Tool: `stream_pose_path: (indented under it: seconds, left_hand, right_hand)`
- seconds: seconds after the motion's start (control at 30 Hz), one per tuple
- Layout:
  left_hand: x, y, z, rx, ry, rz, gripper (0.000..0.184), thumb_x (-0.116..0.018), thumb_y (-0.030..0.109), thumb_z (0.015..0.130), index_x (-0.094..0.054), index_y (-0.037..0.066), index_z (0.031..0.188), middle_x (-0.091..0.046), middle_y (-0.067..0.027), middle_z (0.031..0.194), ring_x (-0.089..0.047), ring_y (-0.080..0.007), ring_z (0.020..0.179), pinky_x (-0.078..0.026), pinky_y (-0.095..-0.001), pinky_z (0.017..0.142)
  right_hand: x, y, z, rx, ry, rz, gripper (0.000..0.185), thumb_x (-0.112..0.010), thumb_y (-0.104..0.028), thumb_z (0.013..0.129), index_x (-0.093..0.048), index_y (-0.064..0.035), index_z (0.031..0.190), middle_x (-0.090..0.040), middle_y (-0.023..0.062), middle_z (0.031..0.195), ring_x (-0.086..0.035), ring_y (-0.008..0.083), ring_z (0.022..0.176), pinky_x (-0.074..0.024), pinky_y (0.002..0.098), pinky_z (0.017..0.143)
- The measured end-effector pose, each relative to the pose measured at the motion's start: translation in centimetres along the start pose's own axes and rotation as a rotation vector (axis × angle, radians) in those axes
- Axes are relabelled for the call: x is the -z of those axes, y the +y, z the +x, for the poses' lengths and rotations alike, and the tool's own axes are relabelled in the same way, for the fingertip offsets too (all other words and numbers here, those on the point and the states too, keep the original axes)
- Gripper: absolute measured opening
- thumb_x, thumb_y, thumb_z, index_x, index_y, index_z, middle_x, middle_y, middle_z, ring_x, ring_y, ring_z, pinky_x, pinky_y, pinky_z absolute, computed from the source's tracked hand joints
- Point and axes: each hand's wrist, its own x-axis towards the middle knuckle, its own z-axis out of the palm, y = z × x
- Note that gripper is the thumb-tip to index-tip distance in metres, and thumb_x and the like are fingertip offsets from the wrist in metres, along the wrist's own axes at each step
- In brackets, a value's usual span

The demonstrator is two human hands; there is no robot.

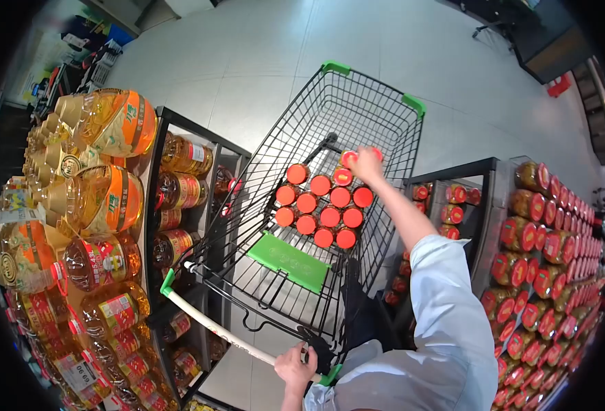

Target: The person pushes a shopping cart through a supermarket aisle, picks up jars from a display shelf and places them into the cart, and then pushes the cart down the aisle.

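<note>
In the head view, my right hand (366, 166) reaches down into the wire shopping cart (402, 140). Its fingers are closed on a red-lidded jar (349, 158) at the far end of a group of similar jars. Another red lid shows just beside the hand, partly hidden by it. Several jars (306, 203) stand upright in rows on the cart's floor, lids up. My left hand (295, 366) is wrapped around the right end of the pale cart handle (220, 330). A green plastic panel (288, 262) lies between the handle and the jars.
On the left, large bottles of golden oil (110, 198) are stacked by a black-framed shelf (203, 127). Racks of red-lidded jars (522, 233) line the right side, close to my right arm. Grey tiled floor (261, 55) extends beyond the cart toward a dark counter (556, 48).
</note>
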Motion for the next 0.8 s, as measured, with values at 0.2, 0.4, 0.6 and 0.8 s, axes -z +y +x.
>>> stream_pose_path:
  seconds: [0.2,0.4,0.6,0.8]
  left_hand:
    - [0.1,-0.3,-0.1,-0.117,0.087,-0.049,0.01,-0.075,0.018,0.077,-0.067,0.015,0.082,-0.063,0.0015,0.062,-0.06,-0.0234,0.052,-0.043,-0.039,0.052]
    - [0.3,-1.2,-0.6,-0.265,0.017,-0.219,0.008,-0.071,0.018,0.08,-0.068,0.013,0.084,-0.065,-0.0033,0.067,-0.063,-0.0272,0.056,-0.046,-0.042,0.055]
    - [0.3,-3.7,-1.2,-0.65,-0.101,-0.325,0.014,-0.063,0.021,0.086,-0.067,0.009,0.093,-0.07,-0.0101,0.082,-0.065,-0.0326,0.072,-0.049,-0.0453,0.065]
    - [0.4,-4.9,-0.5,-0.846,-0.199,-0.265,0.013,-0.062,0.019,0.085,-0.067,0.01,0.094,-0.07,-0.0108,0.084,-0.066,-0.0327,0.078,-0.049,-0.0469,0.071]
  right_hand:
    - [5.6,-8.9,-23.9,0.137,-0.119,0.77,0.033,-0.072,-0.024,0.087,-0.064,0.0012,0.107,-0.067,0.0142,0.093,-0.067,0.0207,0.083,-0.0539,0.0346,0.072]
    - [8.5,-12.2,-45.1,0.285,0.129,0.562,0.019,-0.071,-0.014,0.086,-0.066,-0.0034,0.101,-0.064,0.0102,0.092,-0.066,0.0282,0.079,-0.0547,0.0364,0.07]
    - [5.9,-13.0,-58.3,0.18,0.312,0.217,0.023,-0.07,-0.021,0.087,-0.067,-0.0034,0.102,-0.066,0.0112,0.097,-0.063,0.0307,0.095,-0.0482,0.041,0.086]
    - [0.4,-15.1,-62.7,0.086,0.577,0.117,0.015,-0.059,-0.016,0.095,-0.064,-0.0035,0.1,-0.064,0.0089,0.106,-0.052,0.0289,0.126,-0.0426,0.0446,0.1]
